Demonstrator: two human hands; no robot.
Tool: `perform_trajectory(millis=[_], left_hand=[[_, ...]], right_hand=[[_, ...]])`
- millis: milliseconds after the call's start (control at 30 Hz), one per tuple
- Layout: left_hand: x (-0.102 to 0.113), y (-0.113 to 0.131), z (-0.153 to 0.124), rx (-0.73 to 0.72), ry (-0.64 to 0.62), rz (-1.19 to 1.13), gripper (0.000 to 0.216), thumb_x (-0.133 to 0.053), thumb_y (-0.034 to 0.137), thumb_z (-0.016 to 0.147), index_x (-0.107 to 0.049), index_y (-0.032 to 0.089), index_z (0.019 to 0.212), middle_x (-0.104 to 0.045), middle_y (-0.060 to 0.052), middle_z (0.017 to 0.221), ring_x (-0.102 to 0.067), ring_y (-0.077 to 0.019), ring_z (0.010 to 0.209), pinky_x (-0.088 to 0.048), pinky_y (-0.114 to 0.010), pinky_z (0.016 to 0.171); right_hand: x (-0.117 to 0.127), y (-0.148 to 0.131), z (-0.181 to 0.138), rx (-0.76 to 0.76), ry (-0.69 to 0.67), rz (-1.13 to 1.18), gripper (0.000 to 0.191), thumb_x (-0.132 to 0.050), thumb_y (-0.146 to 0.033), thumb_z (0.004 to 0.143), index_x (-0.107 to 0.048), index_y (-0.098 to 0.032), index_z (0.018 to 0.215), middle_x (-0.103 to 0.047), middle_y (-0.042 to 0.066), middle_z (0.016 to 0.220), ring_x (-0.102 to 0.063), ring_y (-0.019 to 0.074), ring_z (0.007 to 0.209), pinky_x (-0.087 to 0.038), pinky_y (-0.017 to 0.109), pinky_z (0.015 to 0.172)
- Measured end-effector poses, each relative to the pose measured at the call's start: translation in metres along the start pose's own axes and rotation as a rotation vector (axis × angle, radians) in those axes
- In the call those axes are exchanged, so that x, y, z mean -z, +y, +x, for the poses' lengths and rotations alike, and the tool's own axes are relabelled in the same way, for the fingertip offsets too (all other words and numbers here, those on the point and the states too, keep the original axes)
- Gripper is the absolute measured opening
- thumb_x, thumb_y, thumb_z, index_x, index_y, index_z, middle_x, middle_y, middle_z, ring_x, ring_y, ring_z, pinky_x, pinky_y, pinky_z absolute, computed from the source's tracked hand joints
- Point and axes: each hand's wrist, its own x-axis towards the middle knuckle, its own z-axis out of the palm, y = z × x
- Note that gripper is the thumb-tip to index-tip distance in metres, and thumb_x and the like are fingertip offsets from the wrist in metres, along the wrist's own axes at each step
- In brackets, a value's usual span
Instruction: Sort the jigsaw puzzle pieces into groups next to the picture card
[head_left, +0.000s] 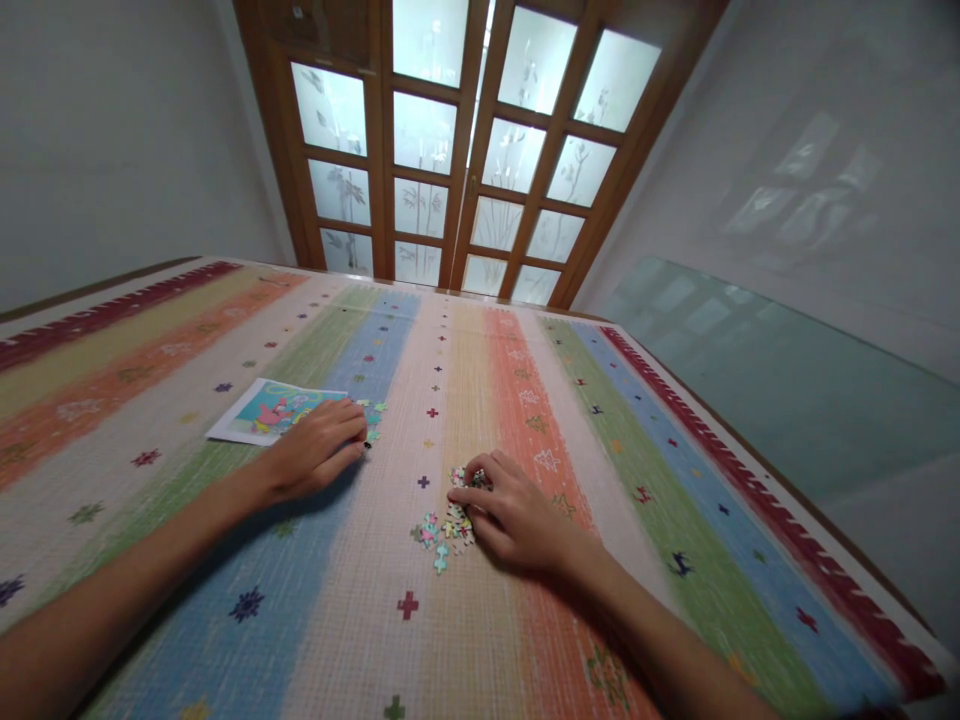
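My left hand (319,448) lies on the striped tablecloth (480,400), fingers stretched forward and together over a few joined puzzle pieces (373,418) beside a cartoon picture card (259,412). My right hand (510,510) rests curled on a small pile of loose puzzle pieces (444,530), fingertips pinching into the pile. I cannot make out whether a piece is between the fingers.
The table is covered by a cloth with coloured stripes and small cross motifs. Its right edge (787,520) runs along a glass panel and a white wall. A wooden door with frosted glass panes (457,150) stands beyond the far edge.
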Motion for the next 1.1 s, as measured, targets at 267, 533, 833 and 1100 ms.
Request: perform_trajectory(millis=[267,533,833,1100], left_hand=[[0.005,-0.011,-0.004,-0.024,-0.085,0.035,0.017,-0.051,0.021,0.089,-0.057,0.020,0.072,-0.062,-0.006,0.079,-0.051,-0.0230,0.076,-0.043,-0.039,0.073],[0.005,-0.014,-0.006,0.056,-0.139,0.056,0.013,-0.054,0.020,0.083,-0.058,0.020,0.070,-0.061,-0.007,0.080,-0.054,-0.0250,0.080,-0.046,-0.044,0.082],[0.016,-0.019,-0.005,0.105,-0.159,-0.101,0.028,-0.047,0.025,0.093,-0.061,0.018,0.070,-0.063,-0.010,0.089,-0.057,-0.0254,0.086,-0.048,-0.042,0.081],[0.016,-0.022,-0.008,0.086,-0.173,-0.004,0.020,-0.053,0.023,0.086,-0.062,0.019,0.069,-0.064,-0.009,0.091,-0.057,-0.0251,0.087,-0.048,-0.042,0.085]], right_hand=[[0.002,0.004,-0.001,0.004,0.080,0.068,0.018,-0.056,-0.014,0.098,-0.073,-0.020,0.097,-0.066,0.008,0.095,-0.056,0.0212,0.092,-0.048,0.036,0.079],[0.003,0.001,-0.003,-0.062,0.061,0.044,0.022,-0.057,-0.013,0.096,-0.074,-0.020,0.106,-0.064,0.009,0.097,-0.057,0.0220,0.093,-0.048,0.036,0.081],[0.000,0.001,-0.004,-0.050,0.057,0.053,0.019,-0.054,-0.017,0.100,-0.073,-0.020,0.098,-0.063,0.009,0.097,-0.057,0.0220,0.093,-0.048,0.036,0.080],[0.000,-0.001,-0.004,-0.056,0.140,0.119,0.018,-0.052,-0.019,0.101,-0.069,-0.019,0.096,-0.064,0.010,0.094,-0.058,0.0216,0.091,-0.049,0.036,0.079]])
